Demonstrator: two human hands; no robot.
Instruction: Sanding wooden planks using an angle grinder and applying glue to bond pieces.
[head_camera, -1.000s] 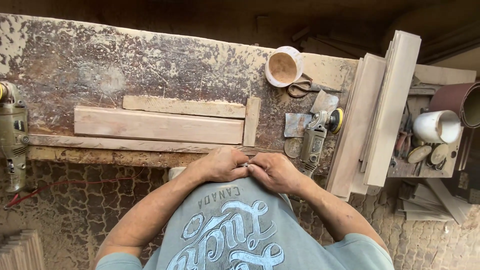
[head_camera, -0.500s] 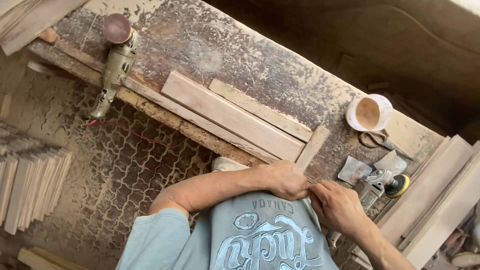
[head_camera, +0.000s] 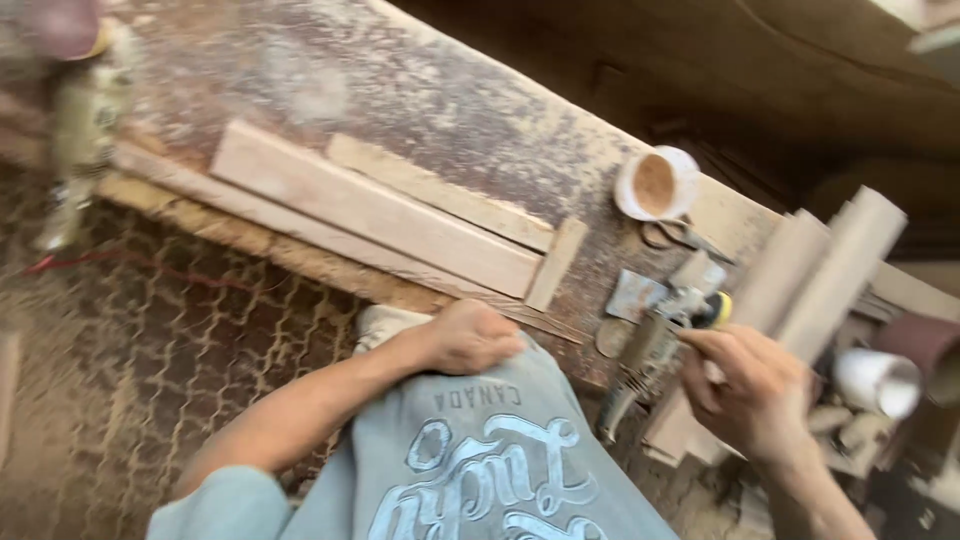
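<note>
Moved off the left hand (head_camera: 478, 338), the right hand (head_camera: 752, 385) hovers over the sander (head_camera: 655, 345) (its grip loosely open, the left's unclear).

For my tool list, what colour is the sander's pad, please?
Yellow, on the sander by the right hand; head view.

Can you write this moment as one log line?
left hand: at workbench edge | right hand: beside angle grinder | grip: unclear

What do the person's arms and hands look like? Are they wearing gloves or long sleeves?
No gloves: the left hand and right hand are both bare. The forearms are bare too. Short sleeves of a pale grey-blue T-shirt end near the upper arms. No watch, ring or bracelet shows, though the picture is blurry.
</note>
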